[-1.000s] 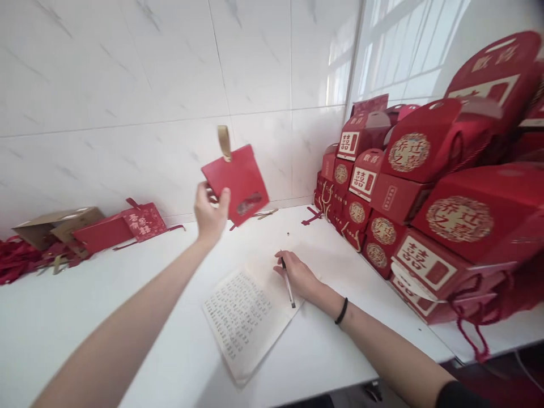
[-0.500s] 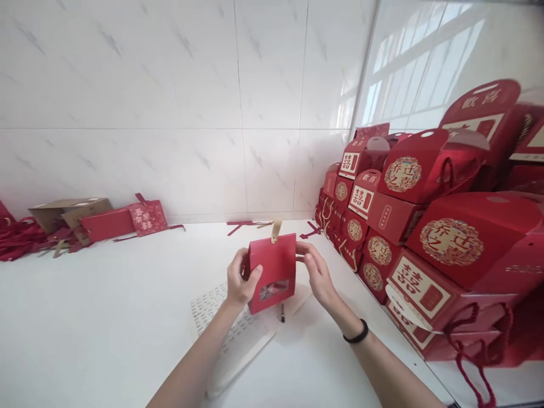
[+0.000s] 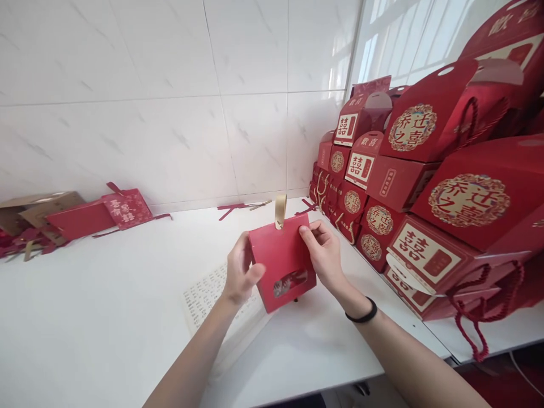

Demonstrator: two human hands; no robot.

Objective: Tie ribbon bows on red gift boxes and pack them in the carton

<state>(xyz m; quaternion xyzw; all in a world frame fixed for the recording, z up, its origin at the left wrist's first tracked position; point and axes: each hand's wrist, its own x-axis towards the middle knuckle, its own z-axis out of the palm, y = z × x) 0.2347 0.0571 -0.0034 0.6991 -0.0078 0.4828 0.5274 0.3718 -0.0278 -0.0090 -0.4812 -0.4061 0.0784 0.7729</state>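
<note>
A small red gift box (image 3: 283, 255) with a gold ribbon loop (image 3: 280, 211) on top and a clear window low on its front hangs tilted above the table. My right hand (image 3: 325, 252) grips its upper right edge, thumb on the front, fingers behind. At the left side, my left hand (image 3: 241, 272) holds the box loosely; its fingers curl behind the edge and its thumb sticks out by the front. Beneath lies a white sheet (image 3: 206, 297) with rows of small dark print, partly covered by the box and my left arm.
Stacked red gift boxes (image 3: 389, 192) with gold and white labels and rope handles line the right side. At the far left are a brown carton (image 3: 40, 209) and flat red boxes (image 3: 80, 220). Loose red ribbons (image 3: 232, 208) lie by the tiled wall.
My right hand has closed on the box's upper right edge. The box has tilted and shifted slightly right. My left thumb has slid from its front toward the edge. The view has turned.
</note>
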